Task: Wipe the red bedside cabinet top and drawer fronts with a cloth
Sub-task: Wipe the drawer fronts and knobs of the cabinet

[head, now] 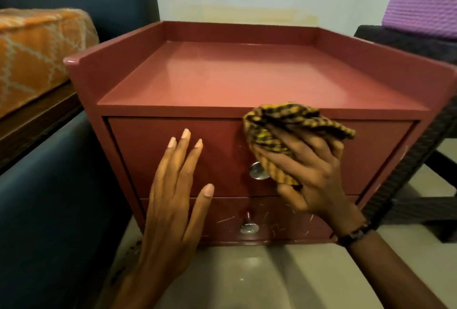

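The red bedside cabinet [247, 73] fills the middle of the view, with a raised rim on three sides of its bare top. Its upper drawer front [148, 150] has a round metal knob [257, 171], and the scratched lower drawer front [284, 219] has another knob [248, 227]. My right hand [314, 175] presses a bunched yellow and black checked cloth [291, 123] against the upper drawer front, just right of its knob. My left hand [173, 199] lies flat with fingers spread on the left part of the drawer fronts.
A bed with an orange patterned cover [37, 56] and a dark blue frame [49, 209] stands at the left. A dark woven stool [408, 150] with a purple cushion [425, 1] is at the right. A pale tiled floor [247, 279] lies below, a light wall behind.
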### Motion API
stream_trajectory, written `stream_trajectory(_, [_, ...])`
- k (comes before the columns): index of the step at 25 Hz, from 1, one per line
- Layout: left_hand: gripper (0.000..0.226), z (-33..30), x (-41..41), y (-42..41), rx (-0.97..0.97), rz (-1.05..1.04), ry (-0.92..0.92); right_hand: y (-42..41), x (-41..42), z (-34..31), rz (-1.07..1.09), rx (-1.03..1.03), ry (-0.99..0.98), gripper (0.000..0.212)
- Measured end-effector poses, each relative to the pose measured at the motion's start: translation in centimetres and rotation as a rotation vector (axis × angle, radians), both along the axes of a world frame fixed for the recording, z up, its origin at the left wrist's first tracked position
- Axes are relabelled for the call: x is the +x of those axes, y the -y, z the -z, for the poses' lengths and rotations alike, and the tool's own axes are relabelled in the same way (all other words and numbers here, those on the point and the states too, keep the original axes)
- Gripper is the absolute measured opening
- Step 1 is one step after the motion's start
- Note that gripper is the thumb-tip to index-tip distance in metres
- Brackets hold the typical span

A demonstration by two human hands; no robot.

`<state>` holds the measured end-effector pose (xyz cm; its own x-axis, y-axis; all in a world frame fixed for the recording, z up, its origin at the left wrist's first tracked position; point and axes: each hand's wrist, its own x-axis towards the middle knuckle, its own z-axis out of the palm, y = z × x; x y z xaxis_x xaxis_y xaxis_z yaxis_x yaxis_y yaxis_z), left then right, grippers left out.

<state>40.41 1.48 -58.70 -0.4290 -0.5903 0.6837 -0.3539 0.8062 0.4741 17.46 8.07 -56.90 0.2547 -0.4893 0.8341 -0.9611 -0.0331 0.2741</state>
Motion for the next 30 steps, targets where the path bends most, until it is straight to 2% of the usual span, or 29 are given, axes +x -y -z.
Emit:
stream_trajectory(4, [0.054, 0.0, -0.6, -0.2, -0.039, -0.107, -0.237, 1.5, 2.6, -3.8, -0.218, 0.25, -0.27, 0.038])
stream_trajectory(6, [0.054, 0.3, -1.3, -0.3, -0.053, -0.143, -0.27, 2.9, 3.3, -4.3, -0.277, 0.366, -0.452, 0.039])
stream_trajectory(8, [0.053, 0.4, -1.9, -0.4, -0.078, -0.123, -0.229, 3.0, 2.1, -4.1, -0.253, 0.324, -0.504, 0.041])
stream_trajectory(13, [0.057, 1.0, -2.0, 0.2, -0.153, -0.065, -0.015, -1.9, -5.0, 0.4, 0.166, -0.052, -0.177, 0.05])
stream_trajectory(17, [0.057, 1.7, -2.1, 0.4, -0.144, -0.07, 0.012, -3.6, -7.0, 5.1, 0.376, -0.326, 0.405, 0.049])
stream_trajectory(19, [0.056, 2.0, -2.4, 0.3, -0.127, -0.073, 0.008, -4.3, -6.2, 9.4, 0.441, -0.324, 0.586, 0.049])
stream_trajectory(21, [0.056, 2.3, -2.6, 0.1, -0.118, -0.075, 0.003, -4.9, -4.7, 14.1, 0.475, -0.218, 0.706, 0.051])
stream_trajectory(22, [0.057, 2.5, -2.7, -0.1, -0.122, -0.075, 0.006, -5.2, -4.1, 15.4, 0.467, -0.166, 0.727, 0.057])
stream_trajectory(24, [0.059, 2.9, -2.7, -0.2, -0.133, -0.065, 0.027, -5.2, -4.6, 14.0, 0.398, -0.144, 0.665, 0.067])
stream_trajectory(28, [0.058, 3.4, -2.5, 0.1, -0.109, -0.069, 0.031, -2.4, -6.4, 4.0, 0.371, -0.439, 0.467, 0.05])
stream_trajectory(30, [0.057, 3.6, -2.5, -0.2, -0.1, -0.088, 0.021, -1.5, -6.0, 3.7, 0.374, -0.484, 0.439, 0.046])
